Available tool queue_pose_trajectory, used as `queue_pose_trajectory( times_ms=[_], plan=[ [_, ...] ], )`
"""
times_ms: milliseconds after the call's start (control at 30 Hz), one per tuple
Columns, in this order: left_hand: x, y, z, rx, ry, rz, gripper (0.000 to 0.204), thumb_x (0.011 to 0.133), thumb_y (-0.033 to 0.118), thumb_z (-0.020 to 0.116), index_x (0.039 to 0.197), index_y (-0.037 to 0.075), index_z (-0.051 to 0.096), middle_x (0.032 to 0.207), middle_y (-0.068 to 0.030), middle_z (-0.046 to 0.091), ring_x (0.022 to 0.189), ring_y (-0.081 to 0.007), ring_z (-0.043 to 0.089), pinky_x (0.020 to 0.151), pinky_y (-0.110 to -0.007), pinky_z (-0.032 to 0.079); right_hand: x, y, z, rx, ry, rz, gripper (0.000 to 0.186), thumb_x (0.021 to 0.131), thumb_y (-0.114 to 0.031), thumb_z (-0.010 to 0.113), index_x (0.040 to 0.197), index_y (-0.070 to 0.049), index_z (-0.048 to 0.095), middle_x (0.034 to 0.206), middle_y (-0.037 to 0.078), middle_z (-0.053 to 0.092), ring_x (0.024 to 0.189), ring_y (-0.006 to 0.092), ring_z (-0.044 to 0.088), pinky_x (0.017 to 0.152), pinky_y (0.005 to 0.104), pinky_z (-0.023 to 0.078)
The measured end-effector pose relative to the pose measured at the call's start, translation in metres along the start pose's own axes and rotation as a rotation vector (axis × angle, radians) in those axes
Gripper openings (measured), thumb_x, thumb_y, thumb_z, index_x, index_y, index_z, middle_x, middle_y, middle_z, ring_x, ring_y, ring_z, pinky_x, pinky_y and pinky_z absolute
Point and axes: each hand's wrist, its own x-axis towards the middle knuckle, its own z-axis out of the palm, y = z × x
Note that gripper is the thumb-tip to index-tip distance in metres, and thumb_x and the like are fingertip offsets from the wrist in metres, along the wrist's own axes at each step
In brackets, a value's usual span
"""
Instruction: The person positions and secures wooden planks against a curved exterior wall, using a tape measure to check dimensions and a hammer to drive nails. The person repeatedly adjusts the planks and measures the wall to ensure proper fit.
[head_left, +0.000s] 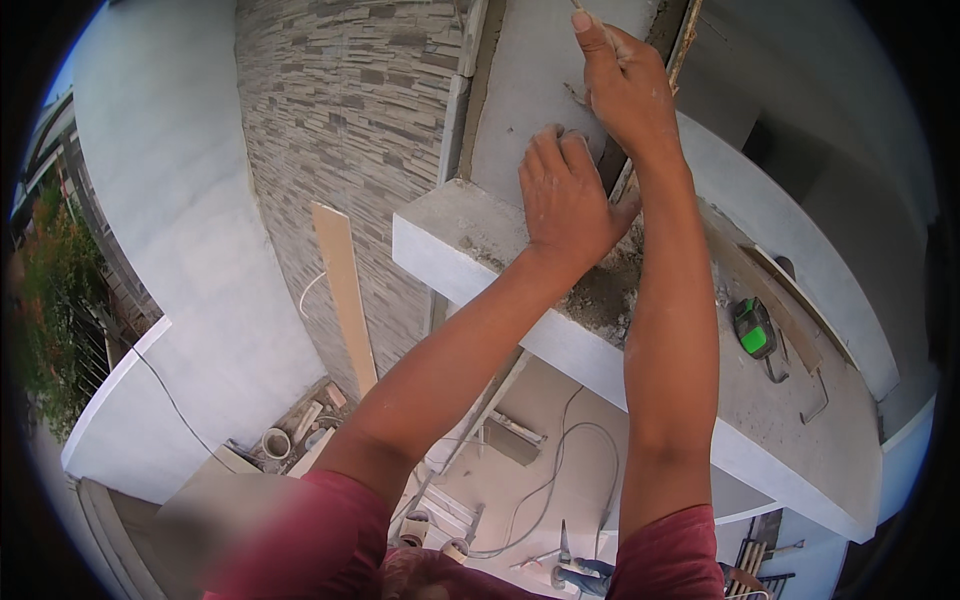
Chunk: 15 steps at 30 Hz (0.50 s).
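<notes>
My left hand (565,195) rests against a grey upright panel (530,75), fingers stretched upward and side by side, with nothing visible in it. Its thumb reaches toward my right forearm. Higher up, my right hand (632,95) is closed around a thin, pale stick-like piece (577,5), whose end pokes out past the thumb at the upper edge. The rest of that piece is hidden by the fingers. Below both hands runs a white-edged ledge (455,225), with crumbled mortar (603,295) lying on it between my forearms.
On the ledge at right lie a green and black tape measure (753,328), a bent metal rod (815,402) and a wooden strip (785,300). A tan board (345,290) leans on the stone-clad wall (340,110). Lower down are a bucket (276,443) and a loose cable (555,470).
</notes>
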Motion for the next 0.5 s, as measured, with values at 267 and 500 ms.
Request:
queue_pose_trajectory(
  times_ms=[267,500],
  plan=[
    [0.017,-0.006,0.032,0.345,0.064,0.139,0.117,0.075,0.042,0.078,0.145,-0.021,0.009,0.152,-0.0425,0.008,0.143,-0.0574,0.010,0.111,-0.068,0.017,0.001,-0.004,-0.002,-0.046,0.024,-0.091,0.050,0.100,-0.040,0.051,0.079,0.004,0.059,0.066,0.024,0.056,0.062,0.0320,0.054,0.064,0.0440,0.044],
    [0.020,-0.016,0.035,0.306,0.104,0.200,0.114,0.077,0.039,0.076,0.145,-0.021,0.008,0.153,-0.0415,0.009,0.145,-0.0561,0.007,0.114,-0.064,0.018,0.003,0.001,-0.003,-0.063,0.051,-0.131,0.047,0.100,-0.038,0.051,0.079,0.004,0.059,0.067,0.025,0.057,0.063,0.0343,0.055,0.065,0.0447,0.045]
  ],
)
